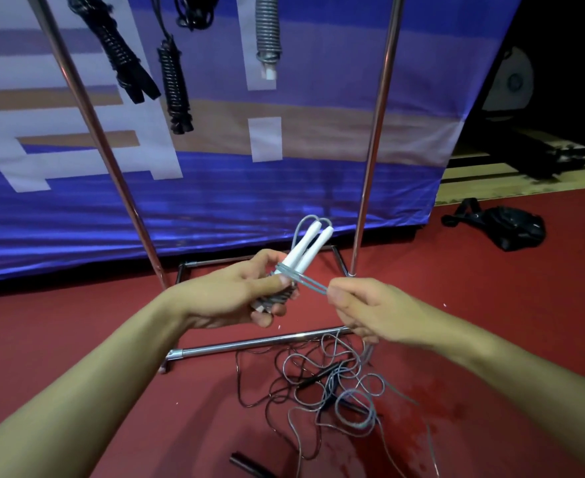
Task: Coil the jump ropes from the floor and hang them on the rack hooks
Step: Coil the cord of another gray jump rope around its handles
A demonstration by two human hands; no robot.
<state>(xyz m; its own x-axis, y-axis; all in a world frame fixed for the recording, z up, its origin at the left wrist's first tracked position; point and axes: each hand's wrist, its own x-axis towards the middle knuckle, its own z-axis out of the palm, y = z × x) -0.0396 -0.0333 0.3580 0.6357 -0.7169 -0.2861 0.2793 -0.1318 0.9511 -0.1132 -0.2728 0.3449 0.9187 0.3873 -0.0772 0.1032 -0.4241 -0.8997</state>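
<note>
Grey rope: a grey jump rope (313,286) with two white handles (306,248) is held at the middle of the view, above the red floor (77,326). A few turns of cord already circle the paired handles, which point up and away.
Left hand: the left hand (249,291) is closed around the lower ends of the handles, thumb pressing on the wound turns.
Right hand: the right hand (363,305) pinches a doubled strand of the grey cord, drawn taut between the hands.
Loose cord: the rest of the grey cord hangs from the right hand into a tangle (335,391) on the near floor, mixed with a thin black rope (260,384).
Step in hand: this looks like winding the cord round the handles, with most of the length not yet wound.
Doing it well: likely keep the strand taut, lay each turn snug beside the last, hold the turns down with the thumb, and lift the grey cord free of the black one before it snags.
Rack: a metal rack (373,139) stands just beyond the hands, its base bar (256,343) on the floor.
Hung ropes: two black bundles (175,88) and one grey bundle (268,32) hang at the top.
Backdrop: a blue banner (284,194) behind the rack; a dark bag (504,227) lies on the floor far right.
</note>
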